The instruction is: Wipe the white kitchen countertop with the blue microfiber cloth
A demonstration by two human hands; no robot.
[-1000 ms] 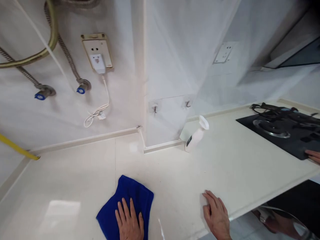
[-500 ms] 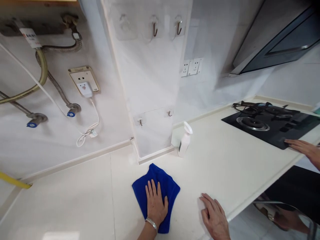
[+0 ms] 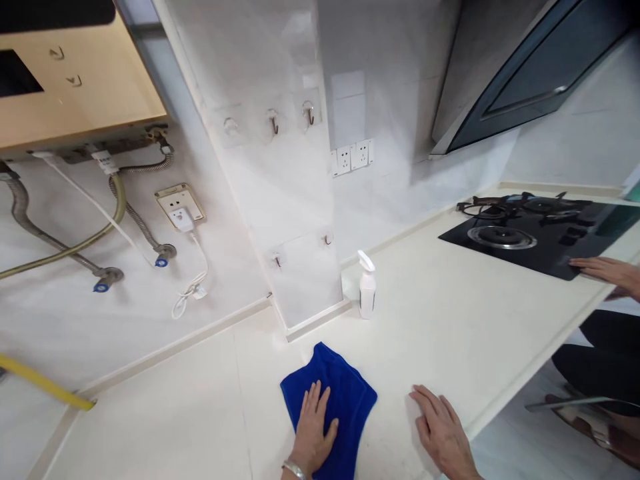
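Note:
My left hand (image 3: 313, 430) lies flat, fingers spread, on a blue cloth (image 3: 345, 393) pressed to the white countertop (image 3: 460, 333). My right hand (image 3: 441, 430) rests open and flat on the bare counter just right of the cloth, close to the front edge. A white spray bottle (image 3: 367, 291) stands upright beyond the cloth, at the foot of the wall's jutting corner.
A black gas hob (image 3: 530, 230) sits at the right with another person's hand (image 3: 607, 272) on its near edge. A range hood (image 3: 530, 73) hangs above it. Hoses, valves and a plugged socket (image 3: 180, 207) line the left wall under a water heater (image 3: 75, 87). A yellow pipe (image 3: 45, 383) crosses lower left.
The cloth under my left hand has slid right and away, toward the wall corner. The view has tilted upward. My right hand has stayed put.

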